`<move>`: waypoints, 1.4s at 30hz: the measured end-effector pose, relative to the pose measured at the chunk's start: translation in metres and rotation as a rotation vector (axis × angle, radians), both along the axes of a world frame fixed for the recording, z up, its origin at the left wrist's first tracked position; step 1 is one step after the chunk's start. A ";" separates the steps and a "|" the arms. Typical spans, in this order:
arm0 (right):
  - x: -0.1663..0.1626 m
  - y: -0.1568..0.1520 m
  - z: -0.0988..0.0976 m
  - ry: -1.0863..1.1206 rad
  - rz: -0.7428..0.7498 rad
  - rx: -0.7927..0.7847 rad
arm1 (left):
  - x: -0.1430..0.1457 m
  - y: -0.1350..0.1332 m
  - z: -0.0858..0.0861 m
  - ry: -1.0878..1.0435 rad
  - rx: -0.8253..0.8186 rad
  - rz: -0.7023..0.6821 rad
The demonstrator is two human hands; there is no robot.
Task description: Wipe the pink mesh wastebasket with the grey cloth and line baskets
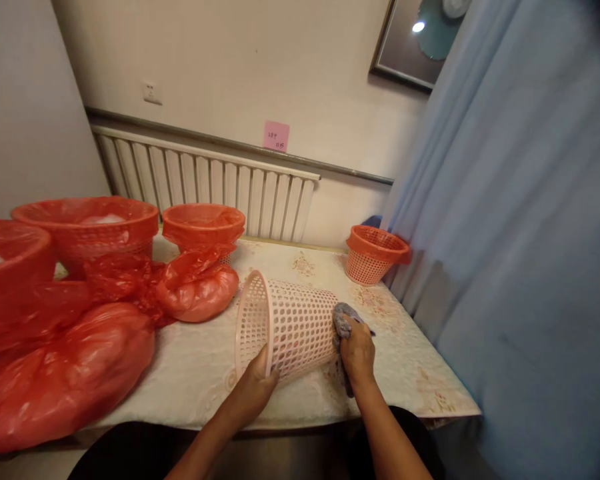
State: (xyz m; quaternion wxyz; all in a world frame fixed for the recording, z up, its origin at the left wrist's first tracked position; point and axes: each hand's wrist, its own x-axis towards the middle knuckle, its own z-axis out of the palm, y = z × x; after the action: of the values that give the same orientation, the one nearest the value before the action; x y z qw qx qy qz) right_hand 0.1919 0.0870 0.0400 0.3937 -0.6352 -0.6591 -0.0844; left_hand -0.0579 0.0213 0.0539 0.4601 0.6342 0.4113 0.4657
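A pale pink plastic wastebasket [303, 320] with a perforated wall lies tilted on its side in front of me, its mouth facing left. My left hand [257, 387] grips the rim at the near side, thumb on the inside. In my right hand [357, 350] is a bunched grey cloth [345, 319], pressed against the basket's base end. Part of the cloth hangs below the hand. The fingers behind the cloth are partly hidden.
Red-bag-lined baskets [203, 220] and full red plastic bags [197, 290] crowd the left of the cloth-covered table [400, 347]. Another lined basket [373, 263] stands at the back right, beside a blue curtain [520, 233]. A radiator [220, 183] runs behind.
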 end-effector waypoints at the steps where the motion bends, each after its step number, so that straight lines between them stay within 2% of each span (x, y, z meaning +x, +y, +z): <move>1: 0.006 -0.001 -0.011 0.009 -0.031 0.004 | 0.000 0.001 -0.001 -0.002 -0.004 0.001; 3: 0.006 -0.010 -0.029 0.040 -0.053 0.032 | -0.001 0.002 -0.003 -0.011 -0.010 -0.009; 5: -0.008 -0.024 -0.041 0.080 -0.028 0.069 | -0.002 0.003 -0.004 -0.026 -0.010 -0.028; 8: -0.043 -0.048 -0.041 0.121 0.094 0.137 | -0.003 0.004 -0.002 -0.057 -0.010 -0.061; 11: -0.078 -0.066 -0.021 0.097 0.296 0.184 | -0.003 0.003 0.002 -0.088 0.000 -0.096; 14: -0.103 -0.072 0.008 0.023 0.438 0.191 | -0.002 0.000 0.002 -0.082 0.038 -0.102; 19: -0.123 -0.063 0.057 -0.059 0.477 0.113 | -0.004 -0.010 -0.015 -0.041 0.030 -0.081; 21: -0.126 -0.058 0.068 -0.066 0.477 0.094 | -0.006 -0.013 -0.022 -0.059 0.018 -0.109; 23: -0.127 -0.055 0.071 -0.072 0.468 0.095 | -0.008 -0.013 -0.025 -0.072 0.004 -0.142; 25: -0.127 -0.056 0.066 -0.079 0.455 0.112 | -0.007 -0.012 -0.020 -0.071 -0.003 -0.135; 29: -0.124 -0.063 0.054 -0.096 0.451 0.133 | 0.000 -0.004 0.001 -0.132 0.021 -0.004; 31: -0.121 -0.065 0.053 -0.103 0.465 0.126 | 0.003 -0.001 0.008 -0.169 0.030 0.011; 35: -0.098 -0.047 0.056 -0.100 0.439 0.108 | 0.003 -0.001 0.009 -0.115 0.030 0.008; 38: -0.062 -0.018 0.049 -0.140 0.278 0.074 | 0.000 -0.002 0.004 -0.044 0.001 0.024; 42: -0.007 0.009 0.019 -0.123 0.010 -0.010 | 0.000 -0.001 -0.001 -0.020 0.002 -0.014</move>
State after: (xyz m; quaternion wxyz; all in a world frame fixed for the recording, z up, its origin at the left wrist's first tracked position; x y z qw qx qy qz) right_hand 0.1848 0.0960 0.0591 0.3495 -0.6273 -0.6859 -0.1181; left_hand -0.0582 0.0202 0.0527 0.4667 0.6329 0.4017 0.4693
